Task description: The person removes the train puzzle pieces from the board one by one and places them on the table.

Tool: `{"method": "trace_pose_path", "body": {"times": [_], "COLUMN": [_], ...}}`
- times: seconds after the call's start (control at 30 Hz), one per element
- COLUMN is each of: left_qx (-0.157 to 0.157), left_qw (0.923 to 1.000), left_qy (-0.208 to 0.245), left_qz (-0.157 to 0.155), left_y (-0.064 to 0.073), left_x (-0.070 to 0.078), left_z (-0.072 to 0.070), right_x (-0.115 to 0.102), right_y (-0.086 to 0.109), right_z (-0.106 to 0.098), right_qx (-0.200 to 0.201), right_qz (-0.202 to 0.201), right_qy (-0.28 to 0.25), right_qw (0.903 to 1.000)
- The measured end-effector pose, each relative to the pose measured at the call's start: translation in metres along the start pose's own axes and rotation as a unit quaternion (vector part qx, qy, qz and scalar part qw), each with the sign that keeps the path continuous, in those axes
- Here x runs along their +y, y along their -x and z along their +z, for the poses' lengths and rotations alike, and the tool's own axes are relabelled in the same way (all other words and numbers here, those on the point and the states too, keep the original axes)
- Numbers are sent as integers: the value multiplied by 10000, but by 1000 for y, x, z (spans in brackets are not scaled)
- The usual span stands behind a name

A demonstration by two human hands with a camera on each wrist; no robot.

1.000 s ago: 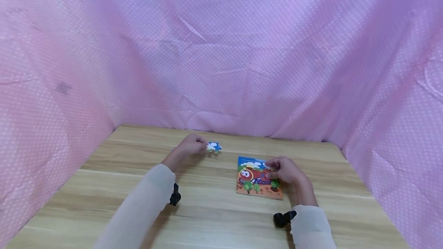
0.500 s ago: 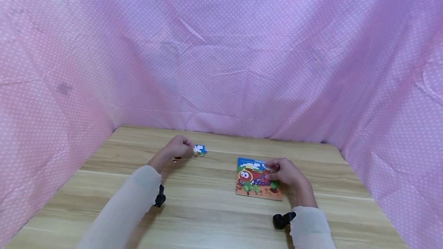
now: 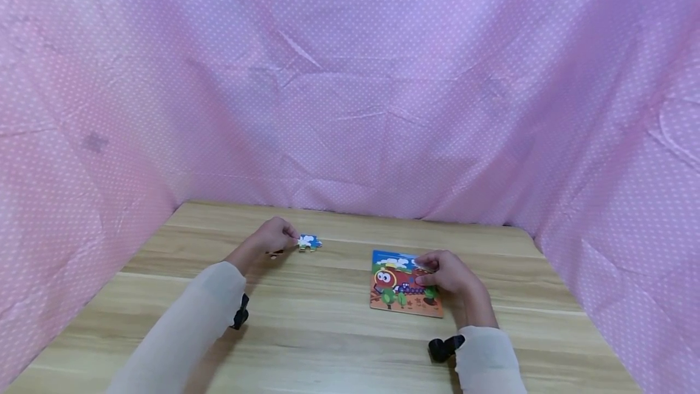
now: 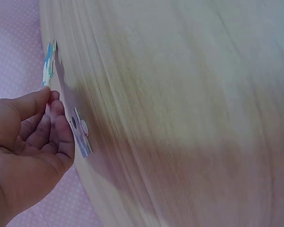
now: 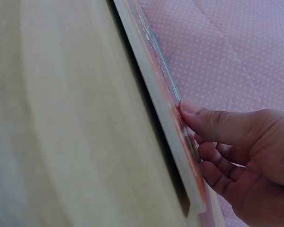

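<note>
My left hand (image 3: 277, 235) pinches a blue and white jigsaw piece (image 3: 309, 242) between thumb and index finger at the back left of the table. In the left wrist view the piece (image 4: 48, 66) is seen nearly edge-on beyond the thumb tip. A second, darker puzzle piece (image 4: 82, 133) lies on the table below the curled fingers, partly hidden by the hand in the head view. To the right lies a square jigsaw puzzle board (image 3: 391, 303) with a red big-eyed character. My right hand (image 3: 445, 271) rests on its right side, thumb and index fingertips apart on the picture.
The wooden table (image 3: 328, 333) ends at the back against a pink dotted cloth (image 3: 350, 138), which also hangs at both sides. Black wrist cameras (image 3: 445, 349) sit at the cuffs of both pale sleeves.
My left hand has moved left with the blue and white jigsaw piece, and the darker piece has come into view beneath it. My right hand stays on the puzzle board.
</note>
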State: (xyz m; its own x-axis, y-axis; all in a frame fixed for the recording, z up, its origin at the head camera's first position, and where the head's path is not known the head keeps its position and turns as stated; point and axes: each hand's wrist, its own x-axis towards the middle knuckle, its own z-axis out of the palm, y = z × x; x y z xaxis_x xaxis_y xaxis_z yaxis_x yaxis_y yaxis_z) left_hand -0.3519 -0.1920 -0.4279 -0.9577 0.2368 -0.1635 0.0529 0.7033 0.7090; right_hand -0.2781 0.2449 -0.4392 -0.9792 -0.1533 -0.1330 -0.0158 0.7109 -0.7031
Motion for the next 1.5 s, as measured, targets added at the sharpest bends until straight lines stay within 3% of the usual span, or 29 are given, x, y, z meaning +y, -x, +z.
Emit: {"method": "trace_pose_path", "body": {"times": [0.47,0.83,1.3,1.5], "left_qx": [-276,-208,-335,-168], "left_qw": [9984,9984,9976,9961], "left_qy": [-199,-292,-336,-609], "left_qz": [452,430,512,618], "left_y": [10,9,11,5], "left_x": [2,-4,-2,3], "left_z": [-9,-9,-12,-12], "right_x": [0,2,5,6], "right_y": [1,0,-1,-1], "right_z": [0,-1,-2,-4], "right_qx": [14,11,-91,-42], "right_qz": [11,-20,-74,-118], "right_qy": [2,37,-63,-114], "right_qw": [10000,10000,9999,9999]}}
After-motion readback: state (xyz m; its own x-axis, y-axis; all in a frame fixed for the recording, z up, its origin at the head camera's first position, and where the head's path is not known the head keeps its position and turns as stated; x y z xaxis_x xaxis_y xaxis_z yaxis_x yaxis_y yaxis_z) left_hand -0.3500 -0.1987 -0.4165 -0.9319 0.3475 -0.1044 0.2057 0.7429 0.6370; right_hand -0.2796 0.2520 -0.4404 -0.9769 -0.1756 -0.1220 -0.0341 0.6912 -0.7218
